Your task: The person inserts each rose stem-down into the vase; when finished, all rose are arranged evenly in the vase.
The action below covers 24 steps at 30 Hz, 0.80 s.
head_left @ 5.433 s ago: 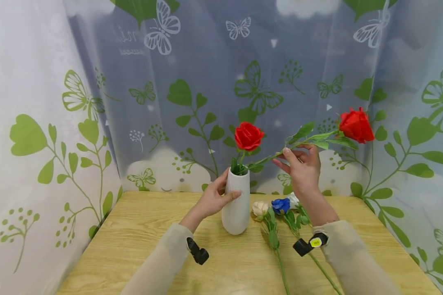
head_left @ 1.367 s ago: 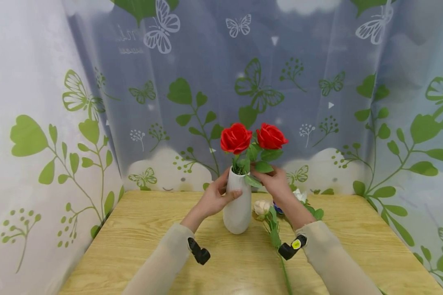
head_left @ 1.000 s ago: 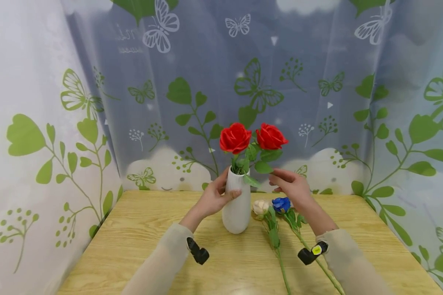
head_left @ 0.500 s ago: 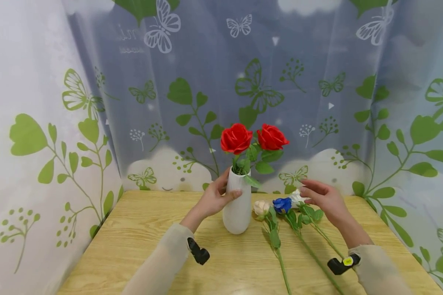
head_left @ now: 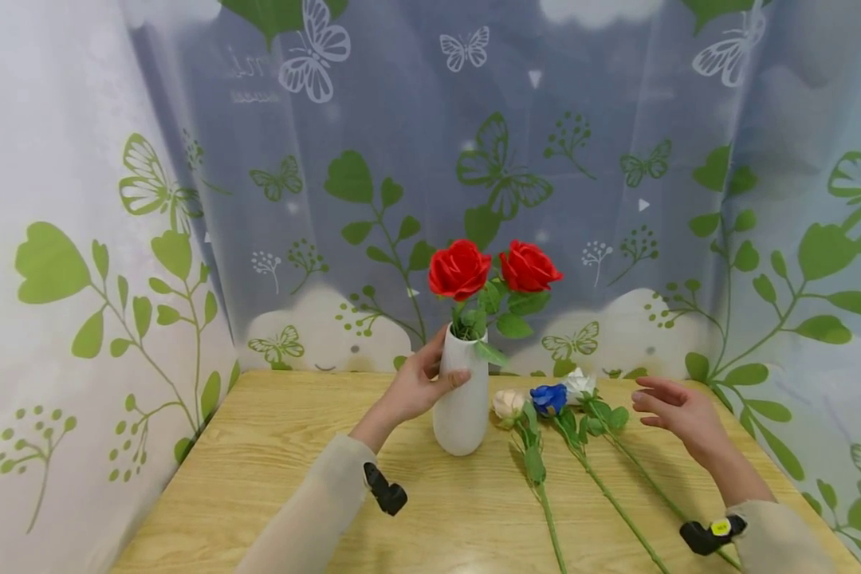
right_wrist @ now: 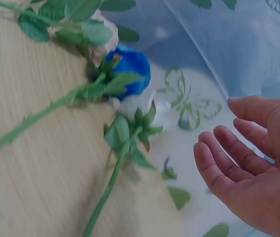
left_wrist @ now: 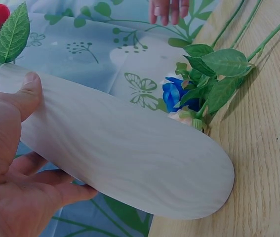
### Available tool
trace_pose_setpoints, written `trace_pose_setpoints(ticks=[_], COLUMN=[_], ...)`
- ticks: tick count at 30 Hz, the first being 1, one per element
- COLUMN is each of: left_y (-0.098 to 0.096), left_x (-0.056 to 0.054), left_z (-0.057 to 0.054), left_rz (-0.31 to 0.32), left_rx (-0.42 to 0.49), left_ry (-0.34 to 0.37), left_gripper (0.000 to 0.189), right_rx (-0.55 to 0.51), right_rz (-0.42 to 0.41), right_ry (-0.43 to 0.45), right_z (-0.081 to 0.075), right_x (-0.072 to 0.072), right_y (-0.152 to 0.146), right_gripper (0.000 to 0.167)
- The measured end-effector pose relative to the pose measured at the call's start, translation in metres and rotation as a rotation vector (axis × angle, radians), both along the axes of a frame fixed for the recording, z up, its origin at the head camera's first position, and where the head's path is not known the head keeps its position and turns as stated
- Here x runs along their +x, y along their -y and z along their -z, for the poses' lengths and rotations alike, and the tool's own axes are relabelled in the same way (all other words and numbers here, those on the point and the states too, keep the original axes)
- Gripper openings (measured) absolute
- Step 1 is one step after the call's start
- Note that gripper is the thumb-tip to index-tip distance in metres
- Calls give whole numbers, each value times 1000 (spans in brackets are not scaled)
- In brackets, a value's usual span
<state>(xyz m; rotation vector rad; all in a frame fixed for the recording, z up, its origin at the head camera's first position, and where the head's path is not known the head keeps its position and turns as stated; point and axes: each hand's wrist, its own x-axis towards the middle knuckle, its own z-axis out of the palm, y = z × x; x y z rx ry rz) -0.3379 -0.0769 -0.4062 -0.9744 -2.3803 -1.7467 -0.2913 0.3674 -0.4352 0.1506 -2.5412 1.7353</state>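
Note:
In the head view a white vase [head_left: 462, 414] stands upright on the table, and my left hand [head_left: 418, 384] grips it near the top. The left wrist view shows thumb and fingers around the ribbed vase [left_wrist: 125, 148]. One red rose [head_left: 459, 269] leans left in it and another red rose [head_left: 529, 267] leans right, their lower stems hidden inside. My right hand [head_left: 682, 414] hovers with relaxed fingers, holding nothing, right of the white rose [head_left: 579, 384]. Beside that lie a blue rose [head_left: 548, 399] and a cream rose [head_left: 508, 405].
The wooden table [head_left: 273, 446] carries the three loose roses, their green stems running toward its front edge. A printed curtain [head_left: 402, 159] with butterflies and leaves encloses the back and both sides. Each wrist wears a small black camera [head_left: 386, 488].
The second red rose went from my right hand into the vase. My right hand then let go and moved right, past the loose roses. My left hand has stayed on the vase.

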Motion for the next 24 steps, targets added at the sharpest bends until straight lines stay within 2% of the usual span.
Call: trace_pose_setpoints(ticks=[6,15,24], left_y=[0,0,-1], left_x=[2,0,0], left_z=[-1,0,1], left_rz=[-5,0,-10], left_rx=[2,2,-12], left_ry=[-2,7,-21], left_gripper=[87,87,85], right_rx=[3,76,31], right_rz=[-3,-57,-97], right_ry=[61,183,248], right_z=[15,37,51], right_x=[4,8,11], right_y=[-18,-34,-37], right_gripper=[59,67,67])
